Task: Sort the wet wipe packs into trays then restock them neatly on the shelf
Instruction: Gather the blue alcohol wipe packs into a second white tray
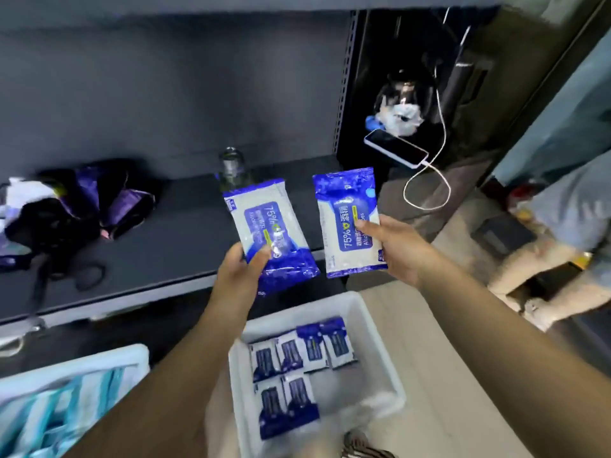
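Nearest the viewer, a white tray (370, 328) on the floor holds six blue-and-white wet wipe packs (299, 355) lying flat in two rows. Above it, the left hand (239, 272) pinches one pack (269, 233) by its lower end, grip closed on it. The right hand (396, 246) grips a second pack (348, 223) at its side. Both packs hover at the dark shelf's (158, 246) front edge. A phone (395, 152) on its cable lies beyond the shelf's right end.

White rectangular plastic tray (373, 328) on the floor, blue-and-white wet wipe packs (291, 368) inside it; dark metal shelf (158, 246) behind the tray; second white tray (99, 358) left of it
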`<state>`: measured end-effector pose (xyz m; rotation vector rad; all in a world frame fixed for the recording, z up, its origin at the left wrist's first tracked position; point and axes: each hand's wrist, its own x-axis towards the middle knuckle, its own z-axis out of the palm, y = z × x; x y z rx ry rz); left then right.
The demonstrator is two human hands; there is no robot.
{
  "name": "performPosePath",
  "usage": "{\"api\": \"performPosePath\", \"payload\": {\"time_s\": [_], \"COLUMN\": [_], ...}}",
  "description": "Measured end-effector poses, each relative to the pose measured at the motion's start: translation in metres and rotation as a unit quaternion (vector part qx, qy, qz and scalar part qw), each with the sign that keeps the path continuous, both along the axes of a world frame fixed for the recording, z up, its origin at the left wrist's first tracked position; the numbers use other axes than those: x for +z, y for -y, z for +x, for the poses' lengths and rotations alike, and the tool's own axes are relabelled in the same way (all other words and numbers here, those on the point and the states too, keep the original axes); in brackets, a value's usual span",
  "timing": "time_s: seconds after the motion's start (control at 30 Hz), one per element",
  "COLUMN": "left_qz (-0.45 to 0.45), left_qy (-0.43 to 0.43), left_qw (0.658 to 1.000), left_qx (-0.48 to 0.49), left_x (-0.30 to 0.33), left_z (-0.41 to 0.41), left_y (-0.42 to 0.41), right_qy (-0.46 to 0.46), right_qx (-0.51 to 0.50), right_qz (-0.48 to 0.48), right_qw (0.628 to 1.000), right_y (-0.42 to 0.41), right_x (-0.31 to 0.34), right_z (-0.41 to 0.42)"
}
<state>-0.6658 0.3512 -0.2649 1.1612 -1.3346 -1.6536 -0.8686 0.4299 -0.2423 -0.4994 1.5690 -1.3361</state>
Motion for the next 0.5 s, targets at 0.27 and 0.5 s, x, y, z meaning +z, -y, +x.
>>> {"api": "performPosePath", "payload": {"time_s": [0.27, 0.5], "left_qz": [0.207, 0.373], "left_qy": [0.162, 0.226], "left_qw": [0.965, 0.900], "left_qx": [0.002, 0.020], "left_x": [-0.154, -0.306], "left_z": [-0.019, -0.035], "left_y": [-0.059, -0.109], "right_qy": [0.026, 0.068], "right_qx": [0.025, 0.095], "right_qz": [0.205, 0.357], "right_qw": [0.978, 0.927], "right_y": [-0.040, -0.075], "right_x": [-0.156, -0.308], "right_z": [-0.050, -0.055]}}
